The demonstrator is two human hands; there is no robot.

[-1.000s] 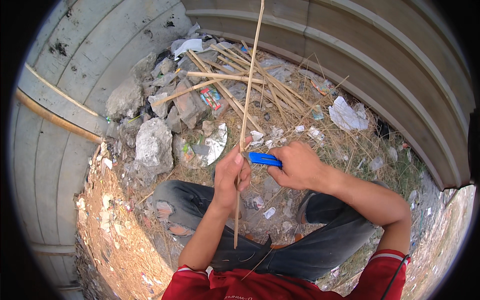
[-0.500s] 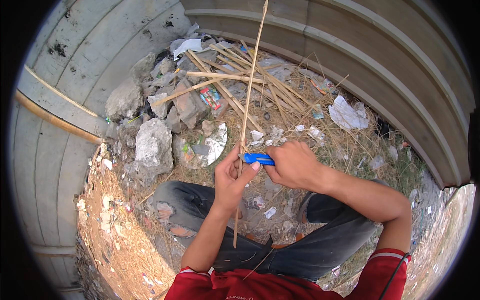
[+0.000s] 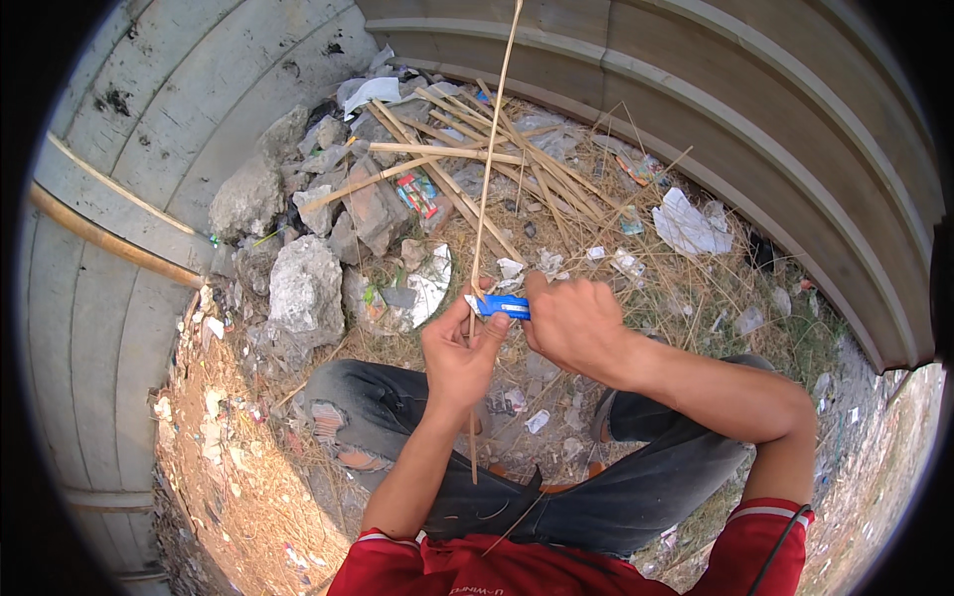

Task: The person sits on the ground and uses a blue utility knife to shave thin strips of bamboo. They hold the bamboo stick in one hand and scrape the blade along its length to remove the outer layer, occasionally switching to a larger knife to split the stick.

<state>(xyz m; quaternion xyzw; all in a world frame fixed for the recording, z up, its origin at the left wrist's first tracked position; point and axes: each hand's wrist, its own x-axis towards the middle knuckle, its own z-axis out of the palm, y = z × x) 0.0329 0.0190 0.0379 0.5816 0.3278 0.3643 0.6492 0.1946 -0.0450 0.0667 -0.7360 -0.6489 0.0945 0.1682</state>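
The person sits with knees apart, and the left hand (image 3: 460, 353) is closed around a long, pale thin strip (image 3: 483, 199), which is held up off the ground (image 3: 556, 392). From where I stand, the strip's long axis runs almost straight away from the body: its near end hangs over the lap, between the dark trousers (image 3: 636, 487), and its far part leans slightly to the right, reaching the upper limit of the view.

The right hand (image 3: 579, 323) is clamped on a blue cutter (image 3: 507, 307), set crosswise to the strip, with its blade end pointing left and meeting the strip just beyond the left grip. The left thumb rests against the cutter's near side.

Toward the ground's far edge, near the brown ribbed wall (image 3: 696, 109), lies a heap of similar-coloured sticks (image 3: 447, 153), pointing several ways. Grey rocks (image 3: 306, 283) sit left of it, by the ground's far left corner, and crumpled white paper (image 3: 686, 226) lies near the right-hand edge.
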